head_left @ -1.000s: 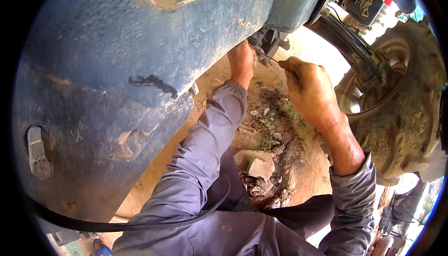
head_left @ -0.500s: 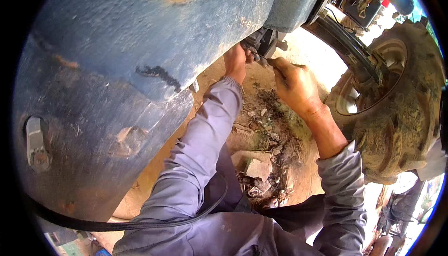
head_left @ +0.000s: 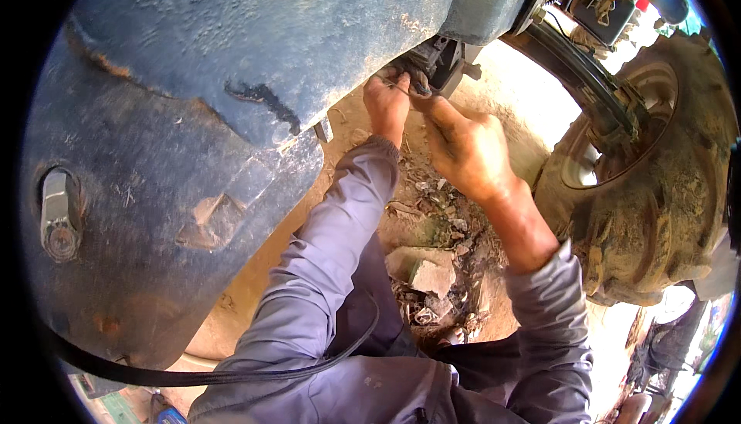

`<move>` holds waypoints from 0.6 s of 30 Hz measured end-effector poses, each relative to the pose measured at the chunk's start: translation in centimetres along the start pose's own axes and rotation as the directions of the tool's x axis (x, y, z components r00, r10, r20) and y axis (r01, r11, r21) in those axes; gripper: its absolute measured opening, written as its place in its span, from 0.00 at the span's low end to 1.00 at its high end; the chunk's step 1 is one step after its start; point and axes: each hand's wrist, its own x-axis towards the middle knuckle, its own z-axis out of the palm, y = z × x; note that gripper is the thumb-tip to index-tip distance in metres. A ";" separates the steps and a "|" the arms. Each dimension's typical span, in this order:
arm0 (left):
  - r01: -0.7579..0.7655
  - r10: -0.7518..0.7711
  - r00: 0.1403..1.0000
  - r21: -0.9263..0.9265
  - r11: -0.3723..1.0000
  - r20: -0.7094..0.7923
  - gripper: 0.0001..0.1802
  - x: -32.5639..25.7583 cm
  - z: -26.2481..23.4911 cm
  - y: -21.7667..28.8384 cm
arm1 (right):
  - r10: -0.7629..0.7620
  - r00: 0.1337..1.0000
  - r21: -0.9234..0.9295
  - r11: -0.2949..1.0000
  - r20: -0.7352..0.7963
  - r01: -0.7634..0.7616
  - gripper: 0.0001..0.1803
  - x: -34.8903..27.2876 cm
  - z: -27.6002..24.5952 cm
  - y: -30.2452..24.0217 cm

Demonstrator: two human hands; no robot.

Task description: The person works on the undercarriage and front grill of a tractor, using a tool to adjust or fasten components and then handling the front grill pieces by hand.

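My left hand (head_left: 387, 101) reaches up under the blue mud-caked tractor fender (head_left: 201, 115), its fingers curled on a dark metal part (head_left: 432, 65) at the underside of the machine. My right hand (head_left: 468, 148) comes in beside it, fingers pinched on the same dark part, where a thin wire or pin shows between the two hands. What exactly each hand grips is hidden by the fingers and the fender's edge. Both forearms wear grey-violet sleeves.
A large muddy tractor tyre (head_left: 656, 184) stands at the right. Broken stones and rubble (head_left: 432, 277) lie on the sandy ground below my arms. A black cable (head_left: 231, 378) curves across my lap. A metal latch (head_left: 58, 215) sits on the fender at left.
Both hands have moved up and closer together, from the open gap below the fender to the dark part under the machine. The right hand has closed in beside the left.
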 end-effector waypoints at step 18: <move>-0.140 0.158 0.985 0.209 0.968 -0.071 0.18 0.5 1.0 0.6 | 0.220 0.971 -0.200 0.960 0.093 -0.198 0.11 -3.0 -6.5 -1.8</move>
